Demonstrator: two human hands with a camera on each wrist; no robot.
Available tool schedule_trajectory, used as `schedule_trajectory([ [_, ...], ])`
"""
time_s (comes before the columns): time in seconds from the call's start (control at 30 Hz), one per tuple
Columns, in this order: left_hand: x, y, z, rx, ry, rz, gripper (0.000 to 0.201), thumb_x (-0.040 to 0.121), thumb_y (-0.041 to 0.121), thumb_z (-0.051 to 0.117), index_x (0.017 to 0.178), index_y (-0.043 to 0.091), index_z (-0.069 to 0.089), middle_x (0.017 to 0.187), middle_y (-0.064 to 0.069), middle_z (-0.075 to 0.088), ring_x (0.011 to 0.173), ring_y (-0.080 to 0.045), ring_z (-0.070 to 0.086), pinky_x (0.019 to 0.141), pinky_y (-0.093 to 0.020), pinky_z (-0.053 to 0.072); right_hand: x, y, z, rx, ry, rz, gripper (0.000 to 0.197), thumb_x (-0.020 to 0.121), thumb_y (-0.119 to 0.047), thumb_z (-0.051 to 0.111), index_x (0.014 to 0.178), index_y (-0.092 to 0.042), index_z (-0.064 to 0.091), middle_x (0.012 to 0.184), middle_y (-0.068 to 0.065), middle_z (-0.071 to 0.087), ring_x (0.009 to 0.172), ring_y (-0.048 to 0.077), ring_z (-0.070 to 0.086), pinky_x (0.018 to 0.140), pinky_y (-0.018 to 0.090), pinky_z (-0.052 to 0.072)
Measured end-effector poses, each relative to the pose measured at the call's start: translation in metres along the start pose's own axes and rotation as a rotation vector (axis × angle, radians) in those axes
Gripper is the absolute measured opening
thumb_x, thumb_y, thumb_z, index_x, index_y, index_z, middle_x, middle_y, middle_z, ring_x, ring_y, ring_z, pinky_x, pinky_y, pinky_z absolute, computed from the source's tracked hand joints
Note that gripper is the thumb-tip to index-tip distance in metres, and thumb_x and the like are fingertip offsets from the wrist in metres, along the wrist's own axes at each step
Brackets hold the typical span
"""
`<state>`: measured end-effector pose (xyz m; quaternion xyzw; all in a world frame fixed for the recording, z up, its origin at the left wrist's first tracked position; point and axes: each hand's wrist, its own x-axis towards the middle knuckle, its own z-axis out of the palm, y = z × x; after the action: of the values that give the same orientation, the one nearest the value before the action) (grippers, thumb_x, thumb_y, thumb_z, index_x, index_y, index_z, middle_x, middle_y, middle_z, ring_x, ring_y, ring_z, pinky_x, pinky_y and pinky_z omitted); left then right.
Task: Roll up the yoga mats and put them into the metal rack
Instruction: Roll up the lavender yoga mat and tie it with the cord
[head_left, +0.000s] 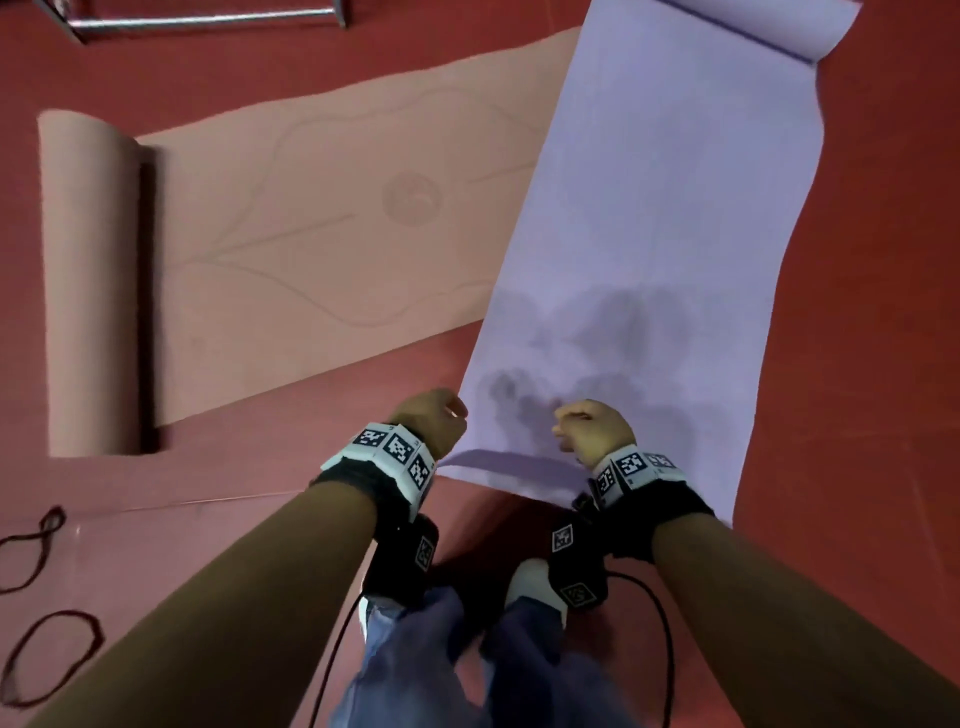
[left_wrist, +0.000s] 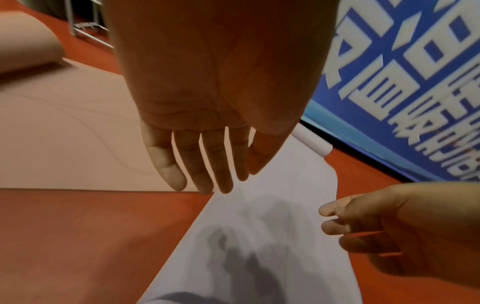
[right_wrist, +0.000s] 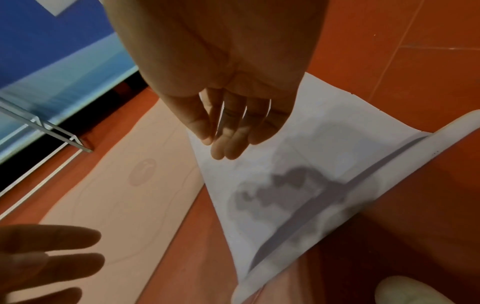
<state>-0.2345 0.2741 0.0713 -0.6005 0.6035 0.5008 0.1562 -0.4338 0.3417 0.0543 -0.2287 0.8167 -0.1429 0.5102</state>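
I see a red floor (head_left: 857, 260) carrying a purple mat (head_left: 649, 208) overlapping a pink mat (head_left: 291, 249), the metal rack (head_left: 208, 18), and two dark loops (head_left: 47, 654).

Purple mat (head_left: 649, 208) flat, pink mat (head_left: 291, 249) half-rolled

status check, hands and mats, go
Left hand and right hand open, holding nothing. Purple mat flat, near edge curled. Pink mat part rolled. Purple end overlaps pink.
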Motion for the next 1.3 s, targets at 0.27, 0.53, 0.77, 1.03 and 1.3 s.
schedule_trajectory([
  [0.27,0.114,-0.039,0.072,0.220,-0.171,0.044,0.044,0.088,0.018,0.067,0.131,0.021,0.056,0.134,-0.001,0.057,0.122,-0.019,0.053,0.100,-0.028,0.043,0.106,0.062,0.020,-0.179,0.001,0.046,0.026,0.090,-0.009,0.056,0.071,-0.026,0.060,0.104,0.010,0.072,0.100,0.031,0.066,0.093,0.036,0.052],
  [0.53,0.188,-0.068,0.120,0.494,-0.414,0.076,0.072,0.072,0.026,0.085,0.137,0.027,0.053,0.148,-0.003,0.044,0.132,-0.023,0.045,0.106,-0.029,0.038,0.183,0.105,0.056,-0.223,-0.013,0.062,0.029,0.091,-0.013,0.055,0.066,-0.028,0.059,0.098,0.010,0.073,0.099,0.032,0.067,0.093,0.044,0.054],
  [0.77,0.202,-0.076,0.144,0.585,-0.353,0.157,0.027,0.084,0.020,0.072,0.111,0.018,0.073,0.119,-0.005,0.068,0.105,-0.023,0.064,0.089,-0.028,0.049,0.197,0.128,0.072,-0.244,-0.041,0.065,0.022,0.087,-0.011,0.055,0.069,-0.023,0.061,0.093,0.013,0.072,0.092,0.034,0.068,0.086,0.045,0.056],
  [1.03,0.186,-0.046,0.119,0.322,-0.156,0.167,0.023,0.101,0.017,0.039,0.119,0.007,0.048,0.118,-0.020,0.060,0.104,-0.031,0.056,0.077,-0.031,0.035,0.156,0.106,0.065,-0.586,-0.221,-0.104,0.070,0.073,-0.072,0.059,0.110,-0.014,0.067,0.109,0.010,0.069,0.103,0.029,0.063,0.091,0.035,0.048],
  [1.3,0.107,-0.004,0.053,0.211,-0.127,0.106,0.037,0.104,0.033,0.035,0.123,0.009,0.054,0.132,-0.020,0.054,0.119,-0.033,0.050,0.090,-0.031,0.034,0.090,0.041,0.023,-0.643,-0.289,-0.239,0.059,0.071,-0.072,0.064,0.109,-0.029,0.057,0.114,-0.001,0.065,0.107,0.024,0.060,0.092,0.038,0.047],
])
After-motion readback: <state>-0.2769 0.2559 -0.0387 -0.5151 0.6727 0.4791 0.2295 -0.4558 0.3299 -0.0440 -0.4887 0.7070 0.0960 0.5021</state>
